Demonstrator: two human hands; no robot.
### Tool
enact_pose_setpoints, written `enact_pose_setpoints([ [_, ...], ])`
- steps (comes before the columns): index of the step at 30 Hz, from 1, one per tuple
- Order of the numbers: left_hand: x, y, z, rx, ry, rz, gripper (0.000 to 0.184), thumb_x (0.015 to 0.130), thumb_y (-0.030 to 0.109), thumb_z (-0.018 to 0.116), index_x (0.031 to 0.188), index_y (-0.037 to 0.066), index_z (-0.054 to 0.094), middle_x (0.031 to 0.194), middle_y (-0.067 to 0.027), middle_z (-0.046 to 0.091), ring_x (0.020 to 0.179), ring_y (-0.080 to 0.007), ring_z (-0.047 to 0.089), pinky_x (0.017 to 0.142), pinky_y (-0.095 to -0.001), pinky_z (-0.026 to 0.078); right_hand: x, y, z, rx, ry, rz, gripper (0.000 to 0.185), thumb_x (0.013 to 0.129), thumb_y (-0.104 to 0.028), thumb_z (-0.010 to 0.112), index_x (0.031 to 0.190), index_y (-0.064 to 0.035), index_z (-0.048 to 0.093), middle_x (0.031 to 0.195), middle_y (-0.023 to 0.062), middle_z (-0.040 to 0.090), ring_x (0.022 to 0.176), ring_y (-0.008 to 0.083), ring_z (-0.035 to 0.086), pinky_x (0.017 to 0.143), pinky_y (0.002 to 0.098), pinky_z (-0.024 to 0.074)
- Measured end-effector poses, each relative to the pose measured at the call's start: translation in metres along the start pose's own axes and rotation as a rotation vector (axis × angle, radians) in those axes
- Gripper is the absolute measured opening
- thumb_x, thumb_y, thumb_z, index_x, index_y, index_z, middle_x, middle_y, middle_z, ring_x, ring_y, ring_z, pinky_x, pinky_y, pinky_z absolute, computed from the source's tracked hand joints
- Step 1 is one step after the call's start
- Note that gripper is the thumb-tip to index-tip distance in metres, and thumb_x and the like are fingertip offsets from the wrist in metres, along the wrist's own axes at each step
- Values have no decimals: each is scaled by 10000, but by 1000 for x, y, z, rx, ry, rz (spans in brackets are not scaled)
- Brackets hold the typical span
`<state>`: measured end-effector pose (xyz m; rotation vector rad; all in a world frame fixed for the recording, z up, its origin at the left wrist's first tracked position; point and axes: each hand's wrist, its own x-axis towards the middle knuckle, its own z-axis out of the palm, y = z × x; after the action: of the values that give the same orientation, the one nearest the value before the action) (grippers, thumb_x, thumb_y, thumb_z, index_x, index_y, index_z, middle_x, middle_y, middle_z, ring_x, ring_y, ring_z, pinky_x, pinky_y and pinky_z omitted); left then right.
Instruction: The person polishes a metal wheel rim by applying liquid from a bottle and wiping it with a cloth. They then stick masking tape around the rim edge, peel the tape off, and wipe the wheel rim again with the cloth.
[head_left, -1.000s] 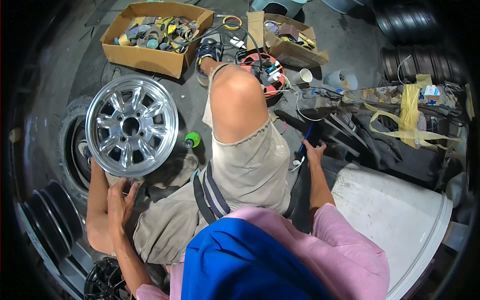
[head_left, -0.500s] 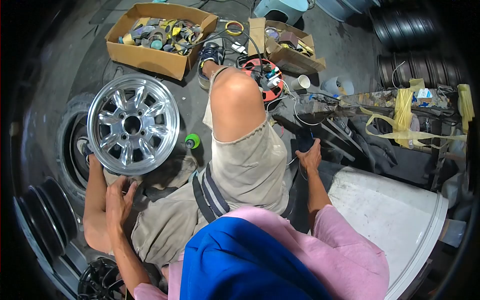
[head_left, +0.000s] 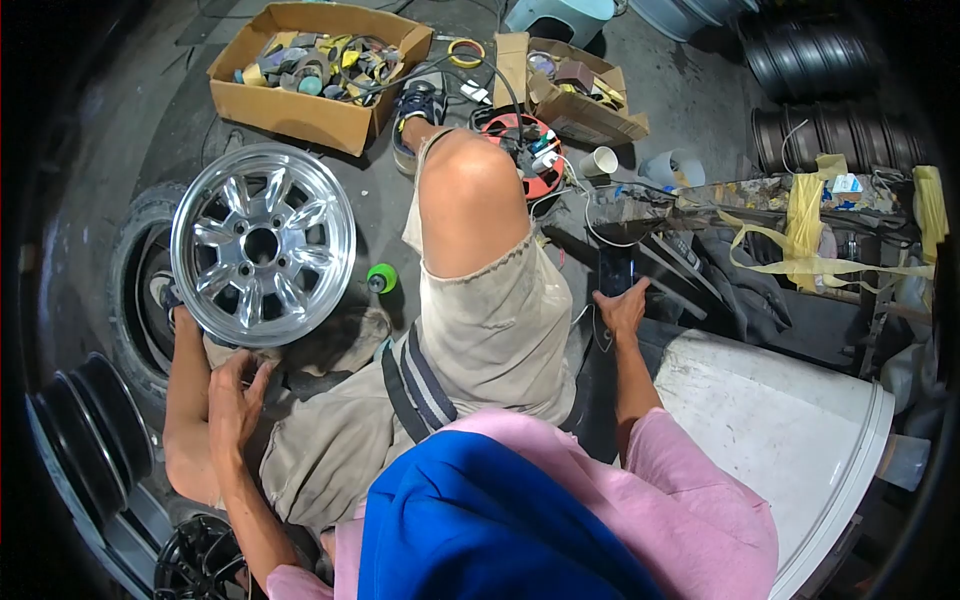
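My right hand [head_left: 624, 310] grips the lower end of a dark smartphone [head_left: 617, 266], thumb at its left edge and a finger at its right. A thin cable [head_left: 603, 335] hangs beside that hand. On the other side, my left hand [head_left: 238, 400] lies just below the lower rim of a polished silver wheel rim [head_left: 225, 322]. Its fingers are loosely bent, with the thumb apart and no object visible in them; the fingertips are partly hidden. The silver wheel lies face up near my left leg, over part of a tyre [head_left: 125, 300].
Cardboard boxes of abrasive pieces [head_left: 290, 118] and supplies [head_left: 580, 125] stand ahead, near a red cable reel [head_left: 545, 180]. A green-capped bottle [head_left: 381, 278] is by my leg. Black wheels [head_left: 815, 60] stand at right; a white panel [head_left: 760, 420] lies beside me.
The smartphone has tilted so more of its dark screen shows, and my right hand's fingers have spread slightly around its lower end. My left hand has barely moved.
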<state>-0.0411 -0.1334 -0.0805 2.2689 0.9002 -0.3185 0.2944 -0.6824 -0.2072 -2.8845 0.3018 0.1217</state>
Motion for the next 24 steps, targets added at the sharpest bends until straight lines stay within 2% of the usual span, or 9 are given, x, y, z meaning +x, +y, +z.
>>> enact_pose_setpoints([
  [10, -3, 9, -2, 34, 54, 24, 270, 931, 195, 720, 997, -60, 659, 909, -238, 683, 855, -403, 645, 786, -459, 506, 3, 10, 5, 31, 5, 7, 1005, 653, -291, 933, 1365, 60, 316, 1202, 391, 604, 1154, 540, 600, 1001, 520, 490],
  [13, -2, 8, -4, 14, -20, -29, 269, 936, 197, 714, 997, -60, 660, 913, -235, 686, 867, -408, 648, 793, -455, 507, 5, 14, 8, 44, 9, 22, 1046, 647, -303, 936, 1396, 74, 310, 1244, 386, 598, 1180, 529, 597, 1014, 513, 487],
  [15, -2, 7, -3, 17, -9, -26, 271, 937, 203, 713, 1012, -54, 671, 936, -236, 696, 891, -413, 654, 804, -456, 508, 6, 17, 9, 43, 12, -49, 1066, 645, -307, 938, 1416, 82, 313, 1268, 373, 600, 1198, 516, 599, 1024, 503, 487],
  [16, -2, 7, -3, 17, -10, -27, 271, 937, 203, 713, 1012, -54, 671, 936, -236, 696, 891, -413, 654, 804, -456, 508, 6, 19, 10, 51, 28, -60, 1002, 640, -306, 944, 1363, 74, 364, 1272, 359, 607, 1202, 504, 605, 1033, 497, 488],
  [18, -2, 8, -4, 43, -11, -17, 279, 935, 210, 717, 1035, -48, 684, 968, -238, 706, 919, -414, 659, 820, -459, 510, 7, 19, 10, 86, -4, -30, 932, 621, -277, 952, 1284, 22, 369, 1172, 338, 619, 1139, 515, 594, 1005, 521, 479],
  [21, -2, 6, -4, 43, -15, -18, 295, 935, 223, 721, 1062, -42, 692, 997, -238, 712, 943, -417, 659, 840, -462, 510, 6, 21, 17, 51, 3, 63, 999, 622, -299, 949, 1328, 32, 324, 1207, 359, 601, 1160, 508, 596, 1021, 508, 479],
  [24, -2, 1, -1, 57, -3, -32, 313, 930, 229, 732, 1074, -45, 689, 1006, -240, 712, 957, -421, 657, 855, -464, 507, 10, 33, 28, 79, 81, 117, 1037, 609, -346, 943, 1370, 36, 352, 1253, 353, 597, 1200, 498, 593, 1043, 500, 475],
])
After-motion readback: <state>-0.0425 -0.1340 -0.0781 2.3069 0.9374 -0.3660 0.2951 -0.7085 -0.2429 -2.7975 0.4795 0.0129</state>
